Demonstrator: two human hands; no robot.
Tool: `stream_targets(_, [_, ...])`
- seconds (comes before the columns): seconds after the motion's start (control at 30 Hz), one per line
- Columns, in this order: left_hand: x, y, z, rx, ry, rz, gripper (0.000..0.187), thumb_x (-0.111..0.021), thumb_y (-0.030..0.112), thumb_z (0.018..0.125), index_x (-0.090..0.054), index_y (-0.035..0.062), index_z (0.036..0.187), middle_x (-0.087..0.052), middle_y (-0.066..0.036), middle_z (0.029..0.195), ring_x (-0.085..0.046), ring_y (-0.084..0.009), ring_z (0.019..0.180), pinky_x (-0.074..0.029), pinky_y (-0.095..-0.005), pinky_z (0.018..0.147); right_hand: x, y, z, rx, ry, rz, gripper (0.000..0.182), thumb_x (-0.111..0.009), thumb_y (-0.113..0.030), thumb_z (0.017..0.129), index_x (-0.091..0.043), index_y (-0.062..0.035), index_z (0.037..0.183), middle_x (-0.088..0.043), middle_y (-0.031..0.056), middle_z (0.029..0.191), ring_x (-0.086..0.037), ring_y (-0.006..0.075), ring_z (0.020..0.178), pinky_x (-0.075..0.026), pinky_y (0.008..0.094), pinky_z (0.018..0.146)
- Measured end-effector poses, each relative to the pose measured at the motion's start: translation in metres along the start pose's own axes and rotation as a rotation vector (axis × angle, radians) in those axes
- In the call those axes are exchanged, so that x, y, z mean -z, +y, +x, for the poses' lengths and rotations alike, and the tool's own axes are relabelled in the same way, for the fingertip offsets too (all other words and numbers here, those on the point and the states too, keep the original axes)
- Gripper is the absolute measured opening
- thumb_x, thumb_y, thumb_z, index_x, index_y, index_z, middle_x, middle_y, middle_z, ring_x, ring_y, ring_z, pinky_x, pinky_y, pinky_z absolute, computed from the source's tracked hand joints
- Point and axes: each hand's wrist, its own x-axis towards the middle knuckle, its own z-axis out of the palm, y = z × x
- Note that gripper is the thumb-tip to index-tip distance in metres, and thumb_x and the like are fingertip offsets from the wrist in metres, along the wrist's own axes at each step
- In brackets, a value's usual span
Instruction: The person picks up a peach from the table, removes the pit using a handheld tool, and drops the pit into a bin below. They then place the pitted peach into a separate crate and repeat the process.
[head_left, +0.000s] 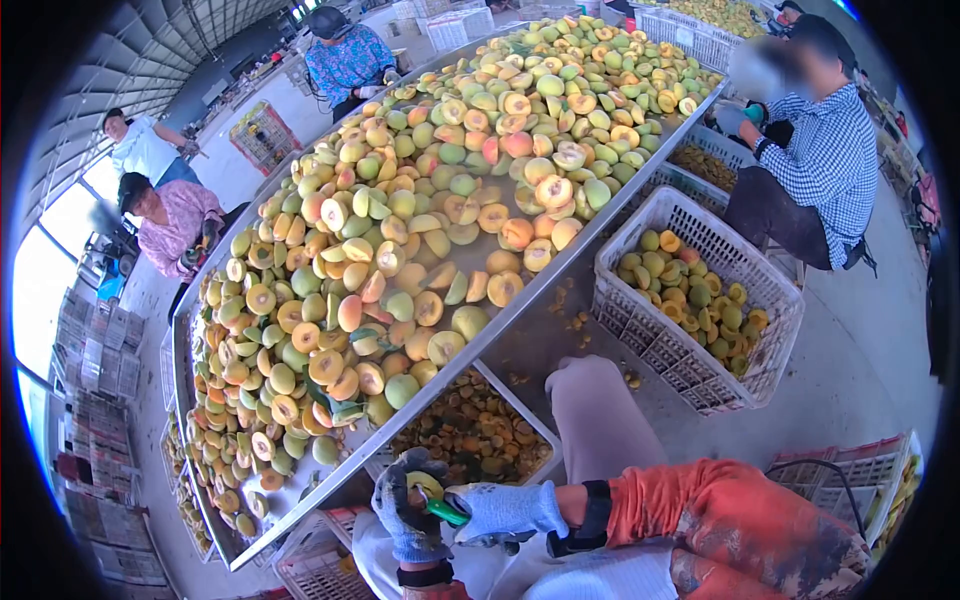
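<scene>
My left hand (410,510), in a grey-blue glove with dark fingers, is closed around a yellow peach (426,486) below the near edge of a big metal table (500,332). Closed on a green-handled tool (446,511), my right hand (505,510) meets the left at the fruit. The tool's working end is hidden against the peach. Just beyond my hands, under the table edge, sits a pale bin (522,405) of brownish pits and scraps. Halved and whole peaches (400,255) cover much of the table, some cut sides showing stones.
A white plastic crate (665,365) with peach halves stands to the right. A person in a checked shirt (825,160) sits beyond it. Other people (350,65) work along the far side. Stacked crates (105,430) line the left, and another crate (850,470) stands at lower right.
</scene>
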Motion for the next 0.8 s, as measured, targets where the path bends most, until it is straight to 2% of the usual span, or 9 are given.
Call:
stream_targets(0.1, [-0.009, 0.003, -0.001, -0.039, 0.068, 0.22, 0.041, -0.06, 0.031, 0.082, -0.062, -0.0077, 0.094, -0.064, -0.014, 0.081, -0.065, -0.026, 0.067, -0.055, -0.0345, 0.06, 0.004, -0.008, -0.003, -0.024, 0.035, -0.356, 0.033, -0.062, -0.019, 0.077, -0.046, -0.0015, 0.101, -0.054, 0.0088, 0.066, -0.05, 0.0168, 0.043, -0.044, 0.0309, 0.042])
stream_targets(0.23, [0.004, 0.005, 0.002, 0.009, 0.005, 0.403, 0.044, -0.059, 0.034, 0.081, -0.063, -0.0081, 0.094, -0.065, -0.013, 0.081, -0.065, -0.0232, 0.067, -0.054, -0.0328, 0.06, 0.009, -0.011, -0.008, -0.044, -0.051, -0.229, 0.033, -0.061, -0.016, 0.078, -0.045, -0.0018, 0.102, -0.051, 0.0064, 0.066, -0.048, 0.0148, 0.042, -0.041, 0.029, 0.038])
stream_targets(0.3, [0.012, 0.02, 0.013, 0.153, -0.525, 0.577, 0.041, -0.052, 0.03, 0.084, -0.066, -0.0083, 0.087, -0.067, -0.015, 0.084, -0.065, -0.0232, 0.074, -0.051, -0.03, 0.069, 0.01, -0.01, -0.004, -0.121, -0.124, -0.154, 0.034, -0.06, -0.013, 0.077, -0.045, -0.0041, 0.106, -0.048, 0.003, 0.064, -0.047, 0.0117, 0.044, -0.038, 0.025, 0.034])
stream_targets(0.57, [0.033, 0.008, 0.021, 0.198, -0.292, 0.219, 0.042, -0.05, 0.031, 0.088, -0.06, -0.0069, 0.104, -0.066, -0.016, 0.094, -0.064, -0.0242, 0.087, -0.052, -0.0332, 0.078, 0.026, -0.006, 0.005, -0.16, -0.241, 0.281, 0.028, -0.065, -0.016, 0.079, -0.051, -0.0045, 0.1, -0.05, 0.0033, 0.063, -0.049, 0.0131, 0.045, -0.041, 0.0271, 0.038])
stream_targets(0.63, [0.048, -0.004, 0.028, 0.265, 0.049, -0.343, 0.045, -0.05, 0.036, 0.088, -0.057, -0.0042, 0.108, -0.064, -0.015, 0.095, -0.063, -0.0268, 0.087, -0.052, -0.0377, 0.077, 0.035, 0.007, 0.011, -0.106, -0.25, 0.355, 0.025, -0.065, -0.017, 0.078, -0.052, -0.004, 0.095, -0.053, 0.0073, 0.062, -0.054, 0.0184, 0.047, -0.045, 0.0317, 0.04])
stream_targets(0.67, [0.07, -0.021, 0.027, 0.034, 0.054, -0.109, 0.041, -0.047, 0.036, 0.09, -0.055, 0.0014, 0.112, -0.06, -0.013, 0.108, -0.058, -0.0281, 0.1, -0.051, -0.0422, 0.084, 0.04, 0.02, 0.02, -0.02, 0.013, -0.151, 0.028, -0.065, -0.02, 0.079, -0.051, -0.003, 0.096, -0.056, 0.0122, 0.067, -0.058, 0.0249, 0.053, -0.047, 0.0367, 0.048])
stream_targets(0.7, [0.066, -0.015, 0.022, 0.03, 0.068, -0.112, 0.041, -0.047, 0.036, 0.09, -0.055, 0.0014, 0.112, -0.06, -0.013, 0.108, -0.058, -0.0281, 0.1, -0.051, -0.0422, 0.084, 0.043, 0.033, 0.027, 0.078, 0.276, -0.65, 0.031, -0.065, -0.023, 0.079, -0.05, -0.002, 0.097, -0.06, 0.017, 0.072, -0.061, 0.0313, 0.06, -0.05, 0.0417, 0.056])
stream_targets(0.73, [0.06, -0.005, 0.019, 0.176, 0.124, -0.303, 0.04, -0.047, 0.035, 0.09, -0.054, 0.0028, 0.114, -0.058, -0.012, 0.112, -0.056, -0.0285, 0.104, -0.049, -0.044, 0.087, 0.047, 0.047, 0.032, -0.1, 0.376, -0.996, 0.036, -0.064, -0.027, 0.08, -0.048, -0.0023, 0.102, -0.061, 0.0245, 0.085, -0.061, 0.0395, 0.072, -0.048, 0.0473, 0.072])
stream_targets(0.8, [0.057, -0.003, 0.026, 0.293, 0.156, -0.518, 0.045, -0.049, 0.031, 0.089, -0.048, 0.0036, 0.124, -0.054, -0.013, 0.119, -0.054, -0.0295, 0.109, -0.046, -0.0471, 0.092, 0.047, 0.049, 0.041, -0.036, 0.408, -0.81, 0.035, -0.063, -0.023, 0.08, -0.047, -0.003, 0.105, -0.061, 0.022, 0.086, -0.062, 0.0357, 0.069, -0.049, 0.0445, 0.065])
